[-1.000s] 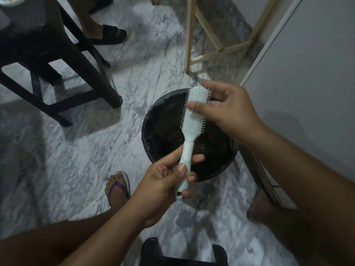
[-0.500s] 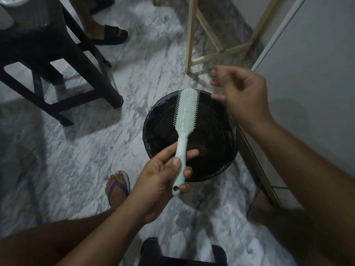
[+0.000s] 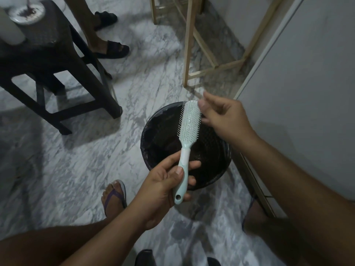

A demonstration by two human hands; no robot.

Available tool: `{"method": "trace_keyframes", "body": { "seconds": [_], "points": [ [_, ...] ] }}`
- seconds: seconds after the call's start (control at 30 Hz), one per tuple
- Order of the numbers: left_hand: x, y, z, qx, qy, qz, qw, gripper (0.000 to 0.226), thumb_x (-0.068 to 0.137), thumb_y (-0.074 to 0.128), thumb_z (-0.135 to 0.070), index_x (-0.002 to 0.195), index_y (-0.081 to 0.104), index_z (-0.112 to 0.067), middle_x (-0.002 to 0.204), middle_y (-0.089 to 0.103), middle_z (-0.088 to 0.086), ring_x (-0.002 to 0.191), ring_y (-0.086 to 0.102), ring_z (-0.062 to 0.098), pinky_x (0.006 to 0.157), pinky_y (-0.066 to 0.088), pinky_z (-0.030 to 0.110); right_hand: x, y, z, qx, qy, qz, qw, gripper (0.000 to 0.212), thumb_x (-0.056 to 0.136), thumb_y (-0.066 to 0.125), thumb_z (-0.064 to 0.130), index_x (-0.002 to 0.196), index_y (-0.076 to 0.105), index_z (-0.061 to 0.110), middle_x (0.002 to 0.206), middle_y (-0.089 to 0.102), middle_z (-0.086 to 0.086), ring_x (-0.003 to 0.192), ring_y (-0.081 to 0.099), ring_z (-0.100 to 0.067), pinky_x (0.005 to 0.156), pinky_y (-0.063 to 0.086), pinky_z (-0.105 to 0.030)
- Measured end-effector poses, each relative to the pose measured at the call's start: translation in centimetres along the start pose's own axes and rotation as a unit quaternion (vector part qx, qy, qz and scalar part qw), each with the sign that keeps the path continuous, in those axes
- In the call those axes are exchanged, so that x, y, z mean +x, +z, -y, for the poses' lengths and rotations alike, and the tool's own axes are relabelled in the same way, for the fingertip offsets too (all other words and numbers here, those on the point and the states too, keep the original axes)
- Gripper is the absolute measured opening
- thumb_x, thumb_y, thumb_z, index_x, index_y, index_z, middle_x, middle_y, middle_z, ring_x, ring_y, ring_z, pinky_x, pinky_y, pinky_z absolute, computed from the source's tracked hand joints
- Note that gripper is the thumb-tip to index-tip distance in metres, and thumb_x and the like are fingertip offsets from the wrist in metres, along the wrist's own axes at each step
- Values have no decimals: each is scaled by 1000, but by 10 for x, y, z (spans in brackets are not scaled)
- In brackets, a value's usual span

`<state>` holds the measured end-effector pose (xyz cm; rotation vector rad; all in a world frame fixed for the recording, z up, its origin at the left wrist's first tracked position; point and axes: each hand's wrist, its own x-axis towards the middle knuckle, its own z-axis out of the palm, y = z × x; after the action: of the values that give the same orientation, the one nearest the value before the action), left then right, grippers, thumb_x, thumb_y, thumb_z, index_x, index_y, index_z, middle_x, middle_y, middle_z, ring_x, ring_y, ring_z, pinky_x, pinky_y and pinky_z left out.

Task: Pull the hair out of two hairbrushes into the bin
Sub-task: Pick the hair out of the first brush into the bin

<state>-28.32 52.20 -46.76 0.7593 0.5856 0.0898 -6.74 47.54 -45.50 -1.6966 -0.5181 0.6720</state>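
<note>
Presently, in the head view, the left hand [image 3: 163, 181] grips the handle of the pale green hairbrush [image 3: 187, 139] at frame centre, bristles up, its head directly over the black-lined bin [image 3: 151, 131], evidently so loosened hair falls inside. The right hand [image 3: 224, 120], right of centre, has thumb and forefinger pinched together just beside the brush tip; whether strands are held cannot be told. No second brush is visible. Underfoot, grey-veined marble floor [image 3: 80, 169]; a dark stool [image 3: 48, 60] stands upper left, a wooden frame [image 3: 189, 45] at top.

Smooth pale plastic hairbrush [image 3: 189, 123], crinkly black plastic bin liner [image 3: 153, 135], glossy veined marble floor [image 3: 80, 169].
</note>
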Motion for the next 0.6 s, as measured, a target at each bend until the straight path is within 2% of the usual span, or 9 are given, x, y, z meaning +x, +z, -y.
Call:
{"method": "trace_keyframes", "body": {
  "seconds": [0.1, 0.17, 0.33, 0.47, 0.53, 0.6],
  "points": [
    [-1, 7, -4, 31, 0, -6, 999, 45, 97, 51, -10, 141, 51, -20, 131, 66, 14, 87, 67, 22, 62, 54, 33, -21, 10, 2, -117, -26, 45, 992, 69, 93, 62, 41, 149, 38, 9, 149, 44, -15, 137, 46, -23, 112, 40, -51],
    [-9, 16, -10, 51, 3, 4, 999, 47, 97, 54, -12, 142, 50, -22, 132, 66, 11, 90, 68, 22, 64, 55, 34, -35, 15, 10, -149, -34, 31, 988, 68, 95, 60, 35, 151, 31, 8, 158, 32, -10, 145, 34, -20, 116, 36, -46],
    [-42, 51, -33, 28, -9, 43, 999, 56, 80, 70, -10, 133, 62, -22, 124, 70, 14, 84, 71, 26, 59, 56, 36, -75, 5, 57, -175, -49, -61, 981, 65, 95, 57, 32, 152, 33, 12, 156, 38, -5, 143, 37, -15, 114, 40, -40],
    [-58, 88, -50, 17, -21, 84, 996, 42, 85, 68, 0, 122, 71, -20, 118, 73, 17, 86, 74, 31, 56, 60, 41, -97, -21, 95, -164, -86, -93, 978, 64, 97, 56, 28, 152, 31, 9, 160, 28, -3, 146, 24, -6, 119, 33, -35],
    [-58, 107, -61, 36, -17, 104, 994, 42, 80, 68, -2, 114, 75, -24, 120, 73, 14, 91, 74, 31, 59, 61, 45, -102, -37, 111, -156, -101, -112, 976, 64, 97, 58, 27, 152, 30, 9, 161, 26, -2, 147, 22, -5, 119, 33, -34],
    [-55, 128, -74, 49, -6, 117, 992, 37, 84, 68, 0, 112, 76, -23, 119, 73, 13, 87, 73, 31, 58, 61, 45, -101, -56, 128, -146, -121, -132, 973, 67, 95, 60, 29, 152, 30, 10, 161, 25, 0, 148, 23, -7, 118, 34, -35]
  ]
}}
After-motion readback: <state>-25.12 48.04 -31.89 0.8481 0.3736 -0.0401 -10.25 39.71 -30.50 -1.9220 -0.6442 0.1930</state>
